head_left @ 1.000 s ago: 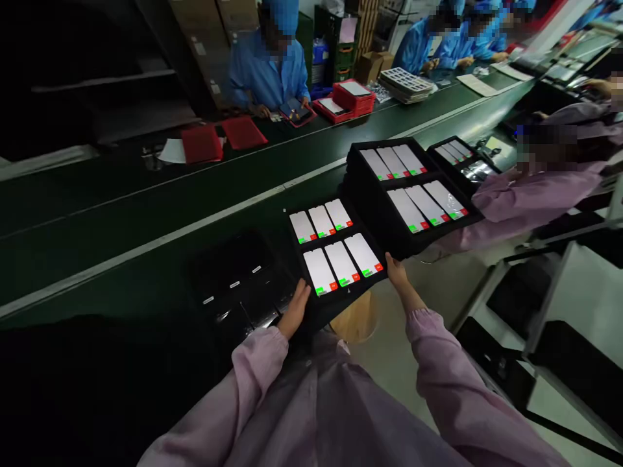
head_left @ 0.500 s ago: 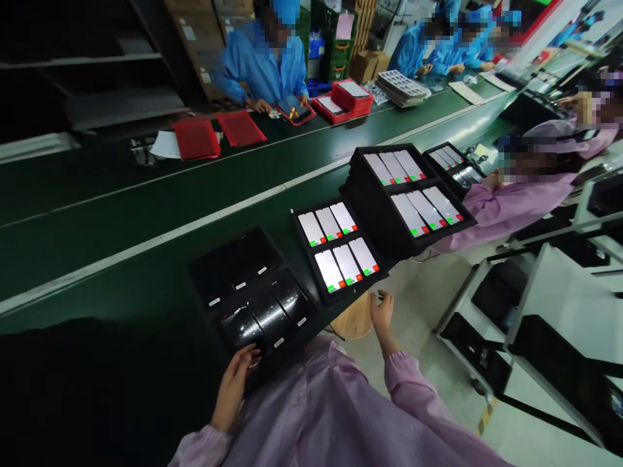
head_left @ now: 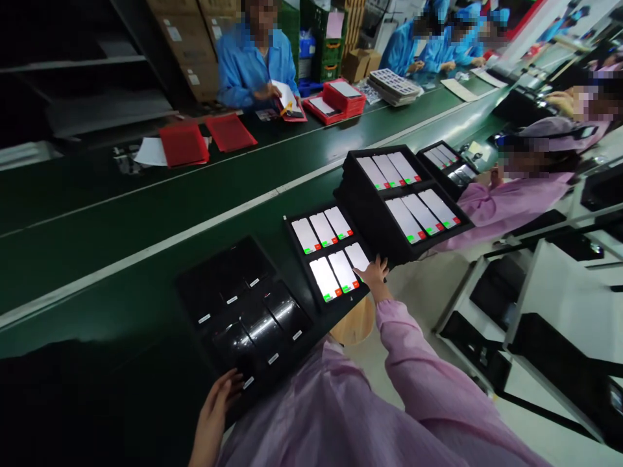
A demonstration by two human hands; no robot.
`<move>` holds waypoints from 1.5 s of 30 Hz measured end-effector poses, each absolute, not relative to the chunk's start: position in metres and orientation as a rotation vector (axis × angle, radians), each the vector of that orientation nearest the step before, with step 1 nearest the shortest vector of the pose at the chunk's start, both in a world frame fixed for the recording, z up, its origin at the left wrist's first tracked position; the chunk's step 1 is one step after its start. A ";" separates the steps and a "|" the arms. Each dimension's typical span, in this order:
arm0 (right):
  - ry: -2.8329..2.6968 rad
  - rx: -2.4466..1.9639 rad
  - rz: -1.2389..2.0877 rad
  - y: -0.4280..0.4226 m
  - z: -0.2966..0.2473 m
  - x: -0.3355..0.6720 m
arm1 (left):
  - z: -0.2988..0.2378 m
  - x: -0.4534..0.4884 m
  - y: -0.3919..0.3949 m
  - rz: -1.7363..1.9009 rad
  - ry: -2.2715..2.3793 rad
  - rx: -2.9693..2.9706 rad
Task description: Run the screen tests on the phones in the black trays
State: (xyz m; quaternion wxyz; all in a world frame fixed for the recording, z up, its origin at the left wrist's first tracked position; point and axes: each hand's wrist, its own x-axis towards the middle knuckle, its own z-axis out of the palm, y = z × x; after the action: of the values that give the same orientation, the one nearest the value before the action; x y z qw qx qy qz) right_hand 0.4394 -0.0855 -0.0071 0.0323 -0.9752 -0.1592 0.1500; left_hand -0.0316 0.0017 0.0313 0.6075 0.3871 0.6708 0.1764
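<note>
My left hand [head_left: 217, 397] rests at the near left corner of a black tray [head_left: 302, 342], its fingers loosely stretched at the edge beside a phone's labelled end. Dark-screened phones [head_left: 257, 321] lie in this tray in two rows. My right hand [head_left: 374, 275] reaches over the near right corner of a second black tray [head_left: 320, 298], fingers spread. It partly covers a phone [head_left: 357, 254] with a lit white screen. More lit phones [head_left: 325, 277] with green and red marks fill the same tray. Whether the right fingertips touch the phone or tray, I cannot tell.
A tall stack of black trays [head_left: 363, 214] with lit phones stands to the right. A co-worker in pink [head_left: 491, 204] sits beyond it. Across the green bench [head_left: 160, 214], a co-worker in blue [head_left: 257, 68] handles papers near red trays [head_left: 341, 100]. A wooden stool [head_left: 355, 324] is below the edge.
My right hand has moved forward and up onto the lit tray's corner. My left hand has shifted toward the dark tray's near left corner. The blue-clad co-worker now lifts white paper.
</note>
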 end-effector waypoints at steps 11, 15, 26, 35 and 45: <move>-0.766 -3.031 0.570 -0.085 -0.013 0.446 | 0.047 0.020 0.008 0.353 1.527 0.972; -0.790 -3.091 0.535 -0.080 -0.009 0.439 | 0.046 0.026 0.009 0.357 1.526 1.005; -0.734 -3.163 0.428 -0.086 -0.012 0.421 | 0.048 0.024 0.012 0.369 1.559 0.993; -0.840 -3.084 0.547 -0.079 -0.015 0.440 | 0.040 0.027 0.002 0.358 1.546 1.009; -0.834 -3.107 0.458 -0.103 0.010 0.436 | 0.051 0.030 0.004 0.338 1.566 0.981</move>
State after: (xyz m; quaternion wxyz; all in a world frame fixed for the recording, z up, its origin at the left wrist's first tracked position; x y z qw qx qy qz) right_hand 0.4360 -0.1029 0.0103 -0.0538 -0.9548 -0.2563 0.1407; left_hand 0.0303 0.0039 0.0507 0.5902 0.4217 0.6729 0.1453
